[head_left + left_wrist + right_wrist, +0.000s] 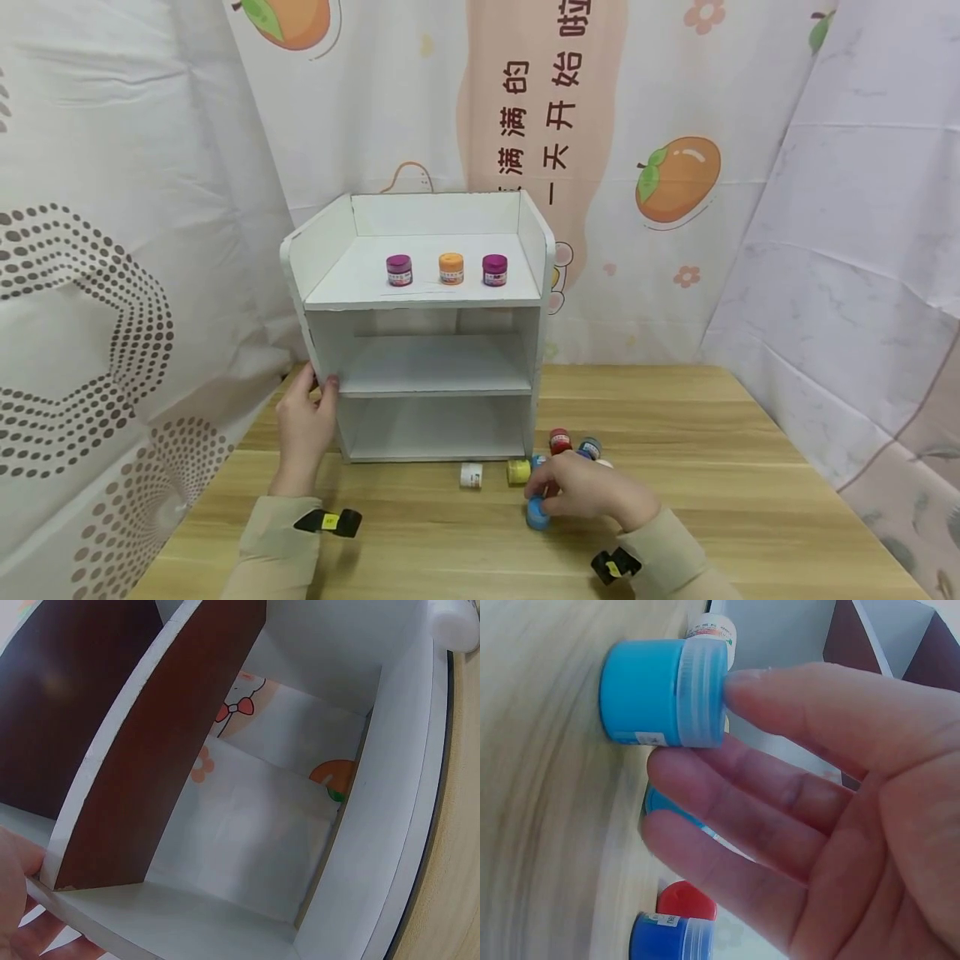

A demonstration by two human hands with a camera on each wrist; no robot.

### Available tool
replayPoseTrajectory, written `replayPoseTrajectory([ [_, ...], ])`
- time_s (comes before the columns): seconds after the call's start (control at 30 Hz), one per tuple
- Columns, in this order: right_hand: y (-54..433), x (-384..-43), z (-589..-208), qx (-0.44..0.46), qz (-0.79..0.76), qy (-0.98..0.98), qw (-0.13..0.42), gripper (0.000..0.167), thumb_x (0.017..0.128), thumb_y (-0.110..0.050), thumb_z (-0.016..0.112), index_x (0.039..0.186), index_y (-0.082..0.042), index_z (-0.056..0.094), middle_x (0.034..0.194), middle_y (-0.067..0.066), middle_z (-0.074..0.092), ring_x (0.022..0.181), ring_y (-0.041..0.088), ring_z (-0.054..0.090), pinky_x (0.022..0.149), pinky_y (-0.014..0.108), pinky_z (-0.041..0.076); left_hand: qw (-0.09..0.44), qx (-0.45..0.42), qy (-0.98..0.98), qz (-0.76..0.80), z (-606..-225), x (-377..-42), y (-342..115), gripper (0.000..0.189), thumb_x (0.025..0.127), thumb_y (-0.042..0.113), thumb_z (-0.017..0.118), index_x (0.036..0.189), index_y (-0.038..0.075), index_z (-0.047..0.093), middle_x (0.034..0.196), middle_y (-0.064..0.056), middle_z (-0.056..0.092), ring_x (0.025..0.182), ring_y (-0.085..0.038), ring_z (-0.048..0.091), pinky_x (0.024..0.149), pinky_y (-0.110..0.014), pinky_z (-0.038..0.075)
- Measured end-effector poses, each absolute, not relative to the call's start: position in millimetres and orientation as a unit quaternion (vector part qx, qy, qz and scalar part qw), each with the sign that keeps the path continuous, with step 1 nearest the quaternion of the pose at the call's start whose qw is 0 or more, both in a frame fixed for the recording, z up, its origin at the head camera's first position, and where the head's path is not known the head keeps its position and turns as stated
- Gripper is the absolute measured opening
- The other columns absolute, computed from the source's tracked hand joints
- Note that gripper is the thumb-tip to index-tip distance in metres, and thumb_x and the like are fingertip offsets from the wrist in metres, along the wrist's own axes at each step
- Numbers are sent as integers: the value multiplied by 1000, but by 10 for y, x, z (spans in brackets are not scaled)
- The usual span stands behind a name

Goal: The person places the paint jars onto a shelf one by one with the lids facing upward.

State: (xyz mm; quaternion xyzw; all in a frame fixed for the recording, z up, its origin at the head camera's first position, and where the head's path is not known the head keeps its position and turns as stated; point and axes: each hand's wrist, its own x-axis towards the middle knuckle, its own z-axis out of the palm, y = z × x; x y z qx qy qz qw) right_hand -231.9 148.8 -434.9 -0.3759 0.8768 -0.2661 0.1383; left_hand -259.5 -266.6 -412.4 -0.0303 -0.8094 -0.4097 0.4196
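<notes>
My left hand grips the left side panel of a white shelf unit, thumb at the front edge and fingers along the outer side. In the left wrist view, part of that hand shows beside the shelf board. On the table, my right hand is at a light blue paint jar. The right wrist view shows the thumb against the clear lid of this jar and fingertips at its side. Two purple jars and an orange jar stand on the top shelf.
Before the shelf are a white jar and a yellow jar. Red and dark blue jars lie beyond my right hand, which partly hides others. Printed curtains hang behind the wooden table.
</notes>
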Motion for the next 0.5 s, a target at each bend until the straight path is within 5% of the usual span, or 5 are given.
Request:
replayPoseTrajectory([
  [0.33,1511,-2252,-4244,-405,-258,871,106,23,93,-6,71,116,-7,75,108,-3,72,91,5,63,81,31,59,420,-36,-808,-412,-4125,-2583,-2670,34,99,6,64,133,-1,63,124,-24,67,112,-41,66,75,-51,61],
  [0.5,1486,-2174,-4199,-424,-220,874,95,23,93,-3,72,114,-11,76,112,-11,69,104,8,63,89,29,56,422,-40,-808,-410,-4130,-2593,-2670,34,99,6,64,133,-1,63,124,-24,67,112,-42,66,74,-52,61],
])
